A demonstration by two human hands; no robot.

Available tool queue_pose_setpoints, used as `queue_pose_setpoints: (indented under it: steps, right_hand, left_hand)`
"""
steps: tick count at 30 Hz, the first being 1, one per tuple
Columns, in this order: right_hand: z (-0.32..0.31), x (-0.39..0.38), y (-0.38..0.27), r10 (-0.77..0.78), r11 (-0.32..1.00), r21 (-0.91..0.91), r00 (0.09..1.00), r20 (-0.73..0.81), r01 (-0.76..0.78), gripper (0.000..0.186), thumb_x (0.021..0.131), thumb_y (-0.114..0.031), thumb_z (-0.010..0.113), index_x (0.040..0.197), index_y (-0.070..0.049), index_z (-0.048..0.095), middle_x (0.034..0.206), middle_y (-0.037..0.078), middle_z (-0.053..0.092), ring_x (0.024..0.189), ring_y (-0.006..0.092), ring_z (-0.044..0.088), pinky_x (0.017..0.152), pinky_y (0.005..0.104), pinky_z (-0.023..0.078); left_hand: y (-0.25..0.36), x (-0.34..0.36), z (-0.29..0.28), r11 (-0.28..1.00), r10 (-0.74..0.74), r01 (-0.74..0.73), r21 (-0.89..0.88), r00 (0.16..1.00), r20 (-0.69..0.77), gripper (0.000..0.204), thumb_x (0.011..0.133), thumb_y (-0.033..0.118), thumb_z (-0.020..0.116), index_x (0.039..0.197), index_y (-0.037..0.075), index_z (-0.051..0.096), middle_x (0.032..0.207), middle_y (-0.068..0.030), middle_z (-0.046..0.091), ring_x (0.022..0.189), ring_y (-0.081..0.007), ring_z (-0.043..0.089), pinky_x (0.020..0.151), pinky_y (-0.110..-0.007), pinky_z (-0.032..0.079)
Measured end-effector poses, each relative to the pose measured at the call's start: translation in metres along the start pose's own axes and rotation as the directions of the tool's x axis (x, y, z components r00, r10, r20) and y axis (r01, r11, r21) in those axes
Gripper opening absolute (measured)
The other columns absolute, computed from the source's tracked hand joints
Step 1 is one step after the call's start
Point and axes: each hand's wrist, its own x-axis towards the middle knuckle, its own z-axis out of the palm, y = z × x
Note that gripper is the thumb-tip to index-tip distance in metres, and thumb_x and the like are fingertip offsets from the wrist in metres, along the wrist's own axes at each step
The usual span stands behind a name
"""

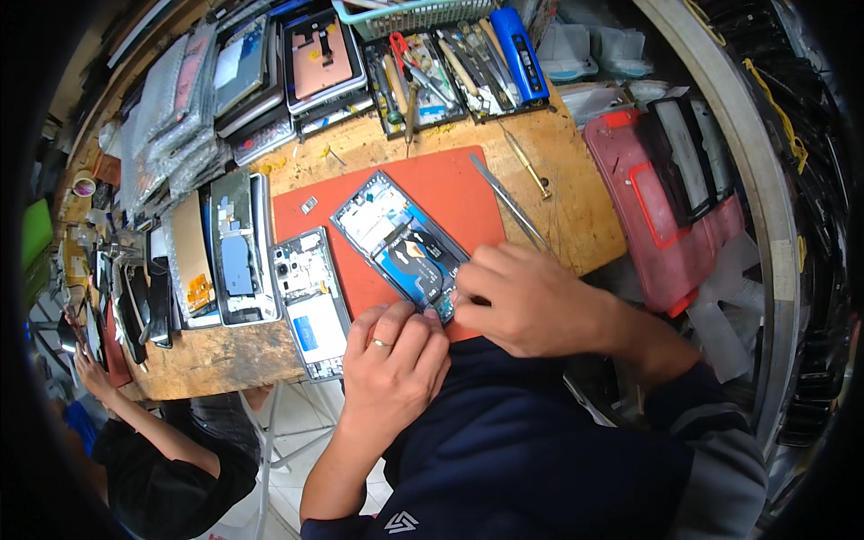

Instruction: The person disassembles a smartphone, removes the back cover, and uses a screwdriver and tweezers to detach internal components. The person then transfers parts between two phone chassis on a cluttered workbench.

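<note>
An opened phone (407, 247) lies slanted on a red mat (463, 184), its blue and black insides facing up. At its lower end rests my left hand (396, 360), fingers curled and fingertips against the phone's edge; a ring is on one finger. My right hand (526, 301) is closed at the phone's lower right corner, fingers bent in over the inner parts. Whatever it pinches is hidden behind the fingers. Just left of that phone lies a second opened phone (317, 328), partly off the mat. A small metal piece (309, 205) sits above it.
Tweezers (506, 200) and a thin screwdriver (526, 166) lie right of the mat. Behind stand tool trays (416, 117), a blue cylindrical device (520, 56) and stacked device parts (324, 67). A red case (643, 216) is at right. At left, a co-worker's hand (93, 373) reaches the bench.
</note>
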Motion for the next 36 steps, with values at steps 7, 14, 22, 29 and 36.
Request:
queue_pose_setpoints:
  steps: [7, 14, 22, 29, 36]
  right_hand:
    - [-0.021, -0.017, 0.014, 0.204, 0.970, 0.184, 0.944, -0.258, -0.159, 0.009, 0.086, -0.003, 0.075, 0.095, -0.003, 0.072, 0.095, 0.010, 0.063, 0.087, 0.0296, 0.064, 0.073, 0.0412, 0.051]
    - [-0.036, -0.023, 0.046, 0.538, 0.841, 0.184, 0.749, -0.387, -0.509, 0.010, 0.091, -0.004, 0.076, 0.100, -0.001, 0.073, 0.093, 0.013, 0.067, 0.086, 0.0312, 0.070, 0.074, 0.0399, 0.055]
    - [-0.015, -0.005, 0.085, 0.725, 0.640, -0.050, 0.625, -0.289, -0.767, 0.020, 0.101, -0.023, 0.070, 0.097, -0.003, 0.068, 0.097, 0.018, 0.072, 0.090, 0.0412, 0.072, 0.082, 0.0541, 0.055]
    - [-0.005, -0.017, 0.072, 0.699, 0.673, 0.151, 0.556, -0.451, -0.724, 0.016, 0.098, -0.015, 0.071, 0.100, 0.000, 0.066, 0.098, 0.020, 0.070, 0.093, 0.0424, 0.070, 0.082, 0.0529, 0.054]
    - [-0.008, -0.004, 0.089, 0.497, 0.704, -0.283, 0.736, -0.460, -0.651, 0.019, 0.098, -0.017, 0.074, 0.105, -0.002, 0.064, 0.097, 0.019, 0.071, 0.090, 0.0432, 0.070, 0.081, 0.0542, 0.055]
  left_hand:
    - [-0.001, -0.009, -0.003, 0.976, -0.185, 0.167, -0.141, 0.976, -0.119, 0.033, 0.081, 0.011, 0.081, 0.113, 0.006, 0.079, 0.097, -0.0061, 0.064, 0.105, -0.0270, 0.065, 0.092, -0.045, 0.047]
    - [0.001, 0.005, 0.004, 1.000, -0.017, 0.017, -0.011, 1.000, -0.026, 0.040, 0.078, 0.014, 0.083, 0.116, 0.003, 0.075, 0.097, -0.0098, 0.058, 0.099, -0.0319, 0.060, 0.094, -0.050, 0.047]
    - [0.001, 0.008, -0.001, 0.991, 0.106, -0.107, 0.085, 0.994, 0.018, 0.026, 0.084, 0.019, 0.077, 0.104, 0.002, 0.076, 0.102, -0.0088, 0.063, 0.108, -0.0265, 0.064, 0.104, -0.046, 0.050]
    - [-0.049, -0.026, -0.042, 0.965, -0.256, 0.260, 0.013, 0.956, -0.142, 0.014, 0.087, 0.011, 0.079, 0.099, 0.010, 0.074, 0.096, -0.0082, 0.063, 0.096, -0.0299, 0.060, 0.087, -0.047, 0.042]
    - [-0.155, 0.021, -0.049, 0.894, -0.438, 0.445, 0.054, 0.892, -0.108, 0.007, 0.089, 0.011, 0.080, 0.093, 0.006, 0.076, 0.094, -0.0105, 0.072, 0.095, -0.0329, 0.063, 0.088, -0.044, 0.043]
